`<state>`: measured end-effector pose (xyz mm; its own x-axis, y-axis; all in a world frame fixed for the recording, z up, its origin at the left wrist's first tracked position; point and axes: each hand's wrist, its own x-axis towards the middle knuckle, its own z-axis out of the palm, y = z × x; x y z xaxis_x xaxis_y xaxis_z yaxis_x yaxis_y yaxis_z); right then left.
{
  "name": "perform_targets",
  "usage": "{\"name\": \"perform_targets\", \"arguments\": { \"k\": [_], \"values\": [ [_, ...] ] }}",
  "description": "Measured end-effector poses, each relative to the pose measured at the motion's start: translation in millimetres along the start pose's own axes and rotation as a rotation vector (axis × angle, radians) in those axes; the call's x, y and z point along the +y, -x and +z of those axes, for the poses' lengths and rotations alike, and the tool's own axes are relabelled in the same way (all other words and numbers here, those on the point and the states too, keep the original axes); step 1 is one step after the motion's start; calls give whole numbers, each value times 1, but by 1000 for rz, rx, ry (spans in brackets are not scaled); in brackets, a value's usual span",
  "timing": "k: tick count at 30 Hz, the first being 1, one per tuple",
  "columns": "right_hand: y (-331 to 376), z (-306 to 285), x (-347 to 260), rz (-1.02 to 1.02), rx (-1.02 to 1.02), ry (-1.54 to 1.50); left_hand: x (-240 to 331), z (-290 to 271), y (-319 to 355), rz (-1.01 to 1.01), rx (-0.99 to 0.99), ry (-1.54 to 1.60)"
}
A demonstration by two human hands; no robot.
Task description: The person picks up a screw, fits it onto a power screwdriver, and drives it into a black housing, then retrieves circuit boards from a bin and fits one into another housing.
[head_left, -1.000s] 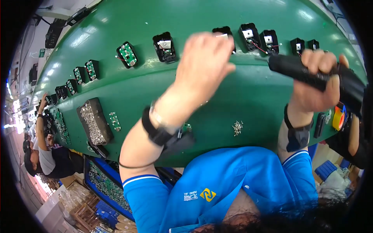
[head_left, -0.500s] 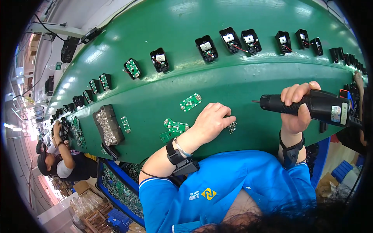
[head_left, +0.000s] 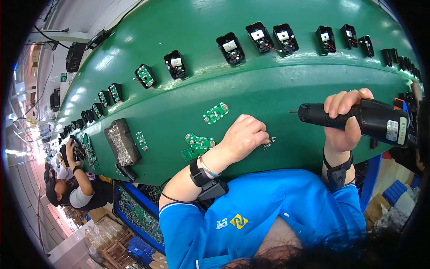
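My right hand (head_left: 342,116) is wrapped round a black electric screwdriver (head_left: 371,122), held level over the green table with its thin bit (head_left: 293,111) pointing left. My left hand (head_left: 244,138) rests low at a small pile of screws (head_left: 270,143), fingers curled and thumb and fingertips drawn together; whatever they pinch is hidden. Beyond that hand lies a single green circuit board (head_left: 216,113). Several more green boards (head_left: 199,141) lie overlapping beside my left wrist, and a narrow board (head_left: 141,141) sits farther left.
A dark box of screws (head_left: 120,144) stands at the left. Along the far side of the table (head_left: 188,105) runs a curved row of black housings (head_left: 230,48), some with boards or red wires inside. A co-worker (head_left: 74,184) sits at far left. Blue bins (head_left: 139,215) stand below the near edge.
My left hand has shifted slightly back from the screw pile, and more of the pile shows. The right hand still holds the screwdriver. The whole view has moved a little.
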<state>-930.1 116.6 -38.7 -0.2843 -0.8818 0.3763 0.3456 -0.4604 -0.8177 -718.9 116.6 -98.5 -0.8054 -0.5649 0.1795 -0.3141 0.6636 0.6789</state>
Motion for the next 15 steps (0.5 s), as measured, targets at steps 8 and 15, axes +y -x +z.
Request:
{"name": "perform_targets", "arguments": {
  "k": [8,15],
  "values": [
    [-2,-1,-1,-2,-6,-3,-4,-1,-1,-41,164,85],
    [-4,1,-2,28,30,-11,0,-12,1,-296,133,241]
  ]
}}
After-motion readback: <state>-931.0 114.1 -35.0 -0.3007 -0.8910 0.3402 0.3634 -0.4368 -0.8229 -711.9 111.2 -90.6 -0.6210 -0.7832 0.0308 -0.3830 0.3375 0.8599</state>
